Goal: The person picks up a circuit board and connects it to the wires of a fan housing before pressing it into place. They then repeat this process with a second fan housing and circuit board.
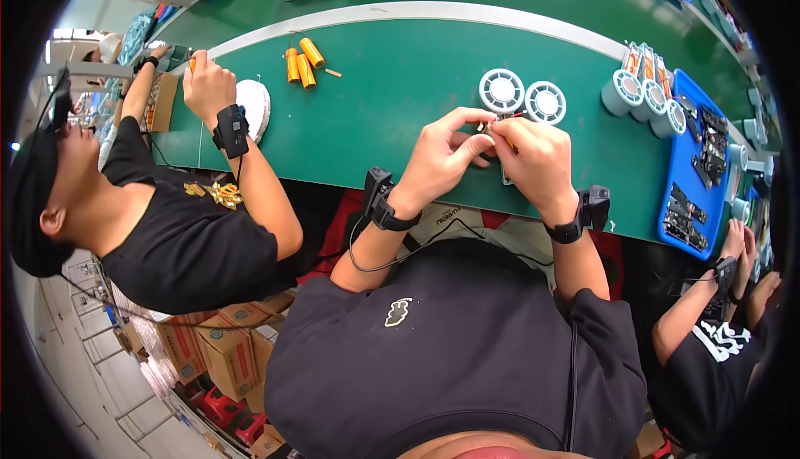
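Note:
My left hand (446, 152) and my right hand (537, 157) meet over the near edge of the green table. The fingertips of both are pinched together on something small with thin wires, mostly hidden by the fingers. Just beyond them lie two round light-blue heads with slotted, fan-like faces, a left one (502, 91) and a right one (546, 103). Below my fingers a narrow pale frame (507, 177) partly shows; I cannot tell which part it belongs to.
Several orange battery cells (304, 66) lie left of centre, near a white round object (252, 111). At right stand several light-blue round-headed units (622, 92) beside a blue tray (667, 227) of black circuit boards. Co-workers sit on both sides; one's hand (208, 88) is at left.

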`<state>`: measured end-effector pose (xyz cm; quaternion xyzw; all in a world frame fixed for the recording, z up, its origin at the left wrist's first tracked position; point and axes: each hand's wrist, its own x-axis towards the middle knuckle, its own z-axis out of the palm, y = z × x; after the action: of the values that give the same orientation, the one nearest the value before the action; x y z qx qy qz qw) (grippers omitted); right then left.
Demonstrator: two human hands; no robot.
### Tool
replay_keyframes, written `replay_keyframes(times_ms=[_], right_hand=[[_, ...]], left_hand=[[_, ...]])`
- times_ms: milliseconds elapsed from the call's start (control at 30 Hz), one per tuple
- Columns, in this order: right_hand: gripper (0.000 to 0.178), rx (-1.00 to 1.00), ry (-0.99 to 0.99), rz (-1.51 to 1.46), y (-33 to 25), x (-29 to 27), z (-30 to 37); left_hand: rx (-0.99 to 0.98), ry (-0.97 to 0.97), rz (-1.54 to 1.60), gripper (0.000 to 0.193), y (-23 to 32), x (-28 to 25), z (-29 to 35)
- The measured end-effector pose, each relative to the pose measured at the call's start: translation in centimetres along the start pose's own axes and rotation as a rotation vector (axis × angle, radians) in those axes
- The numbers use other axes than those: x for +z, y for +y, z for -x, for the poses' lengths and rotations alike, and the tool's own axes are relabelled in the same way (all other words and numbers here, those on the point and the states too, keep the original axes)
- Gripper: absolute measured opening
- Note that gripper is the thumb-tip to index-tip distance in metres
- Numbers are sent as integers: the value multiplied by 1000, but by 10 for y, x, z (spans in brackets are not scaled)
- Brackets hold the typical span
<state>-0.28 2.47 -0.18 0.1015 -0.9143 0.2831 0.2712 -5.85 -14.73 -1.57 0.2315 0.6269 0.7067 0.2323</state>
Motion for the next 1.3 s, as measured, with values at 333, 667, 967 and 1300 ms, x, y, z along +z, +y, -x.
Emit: replay_keyframes(times_ms=[333, 667, 967, 1300], right_hand=[[16, -28, -4, -48, -8, -11, -6], [11, -32, -71, -54, -6, -9, -9], [10, -55, -15, 65, -6, 0, -8], [11, -47, -56, -47, 1, 0, -7]], left_hand=[[-52, 19, -17, 24, 9, 2, 5], [-25, 19, 39, 24, 7, -1, 6], [57, 56, -61, 25, 3, 2, 2], [-28, 14, 98, 26, 0, -1, 4]])
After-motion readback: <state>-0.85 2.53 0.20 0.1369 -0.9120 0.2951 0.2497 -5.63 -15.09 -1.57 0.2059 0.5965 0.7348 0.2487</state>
